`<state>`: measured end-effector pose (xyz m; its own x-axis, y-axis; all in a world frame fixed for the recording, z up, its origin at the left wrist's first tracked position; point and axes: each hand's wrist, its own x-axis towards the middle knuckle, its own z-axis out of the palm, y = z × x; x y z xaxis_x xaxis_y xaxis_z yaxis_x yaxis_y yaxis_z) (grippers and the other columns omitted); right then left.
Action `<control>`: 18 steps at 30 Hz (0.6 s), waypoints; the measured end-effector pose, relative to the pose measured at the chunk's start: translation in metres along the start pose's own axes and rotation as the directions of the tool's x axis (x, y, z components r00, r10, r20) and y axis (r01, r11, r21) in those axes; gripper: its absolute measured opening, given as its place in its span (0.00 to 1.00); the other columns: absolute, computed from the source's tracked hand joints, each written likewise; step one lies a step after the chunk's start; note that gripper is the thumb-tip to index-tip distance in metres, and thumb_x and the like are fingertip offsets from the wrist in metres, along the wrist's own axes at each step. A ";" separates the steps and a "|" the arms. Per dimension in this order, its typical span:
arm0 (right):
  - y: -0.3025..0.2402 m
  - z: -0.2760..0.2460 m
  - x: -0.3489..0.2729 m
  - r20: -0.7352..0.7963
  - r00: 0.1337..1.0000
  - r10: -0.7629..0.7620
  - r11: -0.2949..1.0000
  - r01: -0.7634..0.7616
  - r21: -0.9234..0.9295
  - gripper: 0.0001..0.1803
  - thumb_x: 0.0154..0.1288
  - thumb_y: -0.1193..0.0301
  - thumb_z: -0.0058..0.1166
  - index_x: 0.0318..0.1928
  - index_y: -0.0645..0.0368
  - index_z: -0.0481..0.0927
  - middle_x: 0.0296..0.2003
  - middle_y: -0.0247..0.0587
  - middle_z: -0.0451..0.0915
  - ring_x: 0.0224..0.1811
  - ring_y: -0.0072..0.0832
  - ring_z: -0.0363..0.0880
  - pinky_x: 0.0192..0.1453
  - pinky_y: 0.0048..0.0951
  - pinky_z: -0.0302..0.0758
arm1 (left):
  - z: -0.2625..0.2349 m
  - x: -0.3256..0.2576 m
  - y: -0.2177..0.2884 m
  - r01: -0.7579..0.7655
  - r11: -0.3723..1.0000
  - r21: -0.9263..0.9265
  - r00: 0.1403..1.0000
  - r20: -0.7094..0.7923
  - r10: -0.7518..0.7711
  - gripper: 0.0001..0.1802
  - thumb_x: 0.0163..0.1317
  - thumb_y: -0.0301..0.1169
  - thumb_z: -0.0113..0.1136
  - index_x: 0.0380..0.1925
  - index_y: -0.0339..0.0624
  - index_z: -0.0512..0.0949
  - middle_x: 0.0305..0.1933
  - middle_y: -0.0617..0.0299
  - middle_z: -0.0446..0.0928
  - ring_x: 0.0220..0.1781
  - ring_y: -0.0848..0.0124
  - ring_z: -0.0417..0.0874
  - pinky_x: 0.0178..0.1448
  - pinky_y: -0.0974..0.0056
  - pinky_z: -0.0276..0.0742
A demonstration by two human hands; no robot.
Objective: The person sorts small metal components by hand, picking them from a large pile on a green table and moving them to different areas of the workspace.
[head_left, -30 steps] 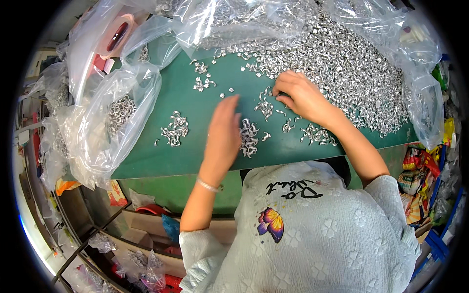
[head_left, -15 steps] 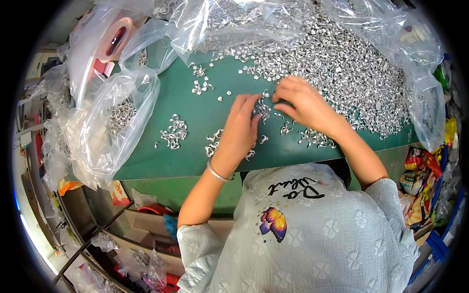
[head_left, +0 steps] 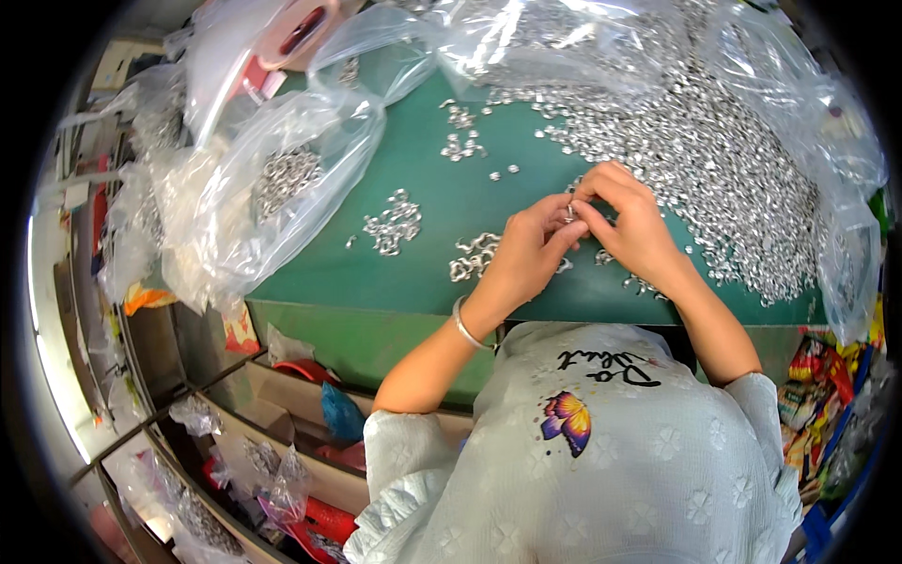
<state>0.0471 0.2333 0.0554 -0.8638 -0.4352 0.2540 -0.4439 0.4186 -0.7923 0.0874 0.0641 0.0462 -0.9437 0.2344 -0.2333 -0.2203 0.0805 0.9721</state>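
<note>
My left hand [head_left: 528, 252] and my right hand [head_left: 628, 224] meet fingertip to fingertip over the green table [head_left: 432, 202], pinching a small silver metal part [head_left: 570, 212] between them. A big heap of the same shiny small metal parts [head_left: 714, 169] spreads over the table to the right. Small sorted piles of parts [head_left: 395, 226] and another pile [head_left: 474, 256] lie left of and under my left hand. A bracelet sits on my left wrist.
A clear plastic bag [head_left: 272, 188] holding metal parts lies at the table's left end. More clear plastic sheeting [head_left: 799, 113] drapes the back and right. Shelves with bags and red items [head_left: 282, 451] sit below the table's front edge at lower left.
My left hand moved up and right from the small piles to meet my right hand. Both hands now pinch a part together above the table.
</note>
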 end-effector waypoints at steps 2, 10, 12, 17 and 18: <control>-0.001 -0.003 0.003 0.084 0.996 0.028 0.990 -0.040 0.139 0.04 0.60 0.78 0.57 0.36 0.65 0.80 0.33 0.43 0.79 0.37 0.36 0.77 0.44 0.32 0.73 | -0.014 -0.003 -0.006 0.080 0.974 -0.213 0.997 0.019 -0.077 0.13 0.69 0.25 0.53 0.51 0.31 0.77 0.34 0.63 0.81 0.32 0.79 0.76 0.37 0.73 0.74; 0.025 -0.018 -0.006 0.001 0.999 -0.033 0.938 0.031 -0.346 0.11 0.58 0.77 0.59 0.42 0.65 0.79 0.40 0.45 0.78 0.45 0.42 0.76 0.51 0.37 0.73 | -0.098 -0.046 -0.035 0.156 0.523 0.838 0.700 -0.467 0.540 0.05 0.61 0.23 0.58 0.37 0.39 0.78 0.41 0.54 0.77 0.45 0.57 0.75 0.51 0.56 0.67; 0.030 -0.010 -0.007 0.027 0.997 -0.072 0.899 0.076 -0.431 0.10 0.57 0.77 0.59 0.41 0.63 0.78 0.39 0.45 0.77 0.45 0.43 0.75 0.52 0.40 0.71 | -0.097 -0.042 -0.044 0.258 0.479 0.839 0.655 -0.517 0.551 0.06 0.61 0.24 0.59 0.38 0.41 0.78 0.50 0.52 0.73 0.53 0.53 0.71 0.54 0.52 0.65; 0.028 -0.021 -0.013 0.166 0.976 0.142 0.978 -0.112 -0.178 0.10 0.55 0.79 0.60 0.40 0.63 0.79 0.37 0.44 0.77 0.44 0.44 0.75 0.51 0.41 0.72 | -0.085 -0.037 -0.040 0.139 0.515 0.846 0.640 -0.474 0.605 0.12 0.61 0.27 0.61 0.45 0.41 0.77 0.59 0.49 0.66 0.66 0.47 0.63 0.65 0.42 0.56; 0.027 -0.020 -0.012 0.156 0.984 0.090 0.974 -0.054 -0.221 0.10 0.55 0.79 0.60 0.40 0.63 0.78 0.37 0.45 0.77 0.44 0.44 0.76 0.50 0.41 0.72 | -0.082 -0.034 -0.036 0.074 0.515 0.854 0.671 -0.425 0.608 0.13 0.61 0.28 0.61 0.46 0.41 0.76 0.59 0.50 0.66 0.67 0.47 0.62 0.66 0.40 0.54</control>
<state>0.0407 0.2661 0.0419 -0.8525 -0.5145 0.0926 -0.4384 0.6070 -0.6628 0.1071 -0.0260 0.0206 -0.8717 -0.2056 0.4448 0.0269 0.8863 0.4624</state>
